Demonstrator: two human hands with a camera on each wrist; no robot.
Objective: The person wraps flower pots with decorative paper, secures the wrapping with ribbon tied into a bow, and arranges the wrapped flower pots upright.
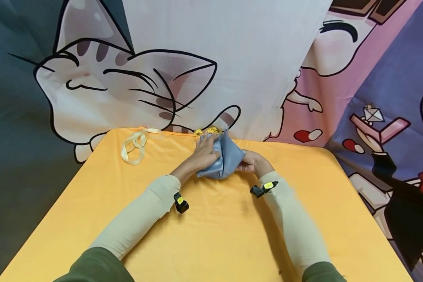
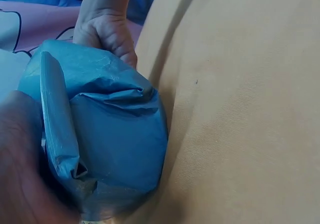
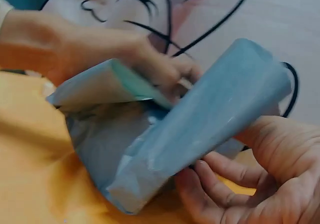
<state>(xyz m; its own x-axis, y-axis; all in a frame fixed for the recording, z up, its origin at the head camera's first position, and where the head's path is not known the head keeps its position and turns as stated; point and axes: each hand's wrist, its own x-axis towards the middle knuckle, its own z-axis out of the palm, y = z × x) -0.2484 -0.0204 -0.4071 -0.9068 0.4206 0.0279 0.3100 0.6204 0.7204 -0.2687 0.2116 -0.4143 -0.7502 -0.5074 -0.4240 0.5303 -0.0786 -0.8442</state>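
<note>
Blue wrapping paper (image 1: 230, 154), folded into a loose bundle, stands near the back edge of the yellow table. Yellow flowers (image 1: 211, 130) show just behind it; whether they lie inside the paper is hidden. My left hand (image 1: 206, 152) grips the bundle's left side, thumb toward me. At the right side, my right hand (image 1: 252, 161) holds the paper from beneath. In the right wrist view, its curled fingers (image 3: 220, 176) lie under a rolled flap of the paper (image 3: 210, 111). The left wrist view shows the creased folds of the paper (image 2: 120, 139) close up.
A pale yellow ribbon (image 1: 135, 145) lies in loose loops at the table's back left. The yellow tablecloth (image 1: 204, 235) covers the table. A cartoon cat backdrop (image 1: 102, 82) hangs right behind the back edge.
</note>
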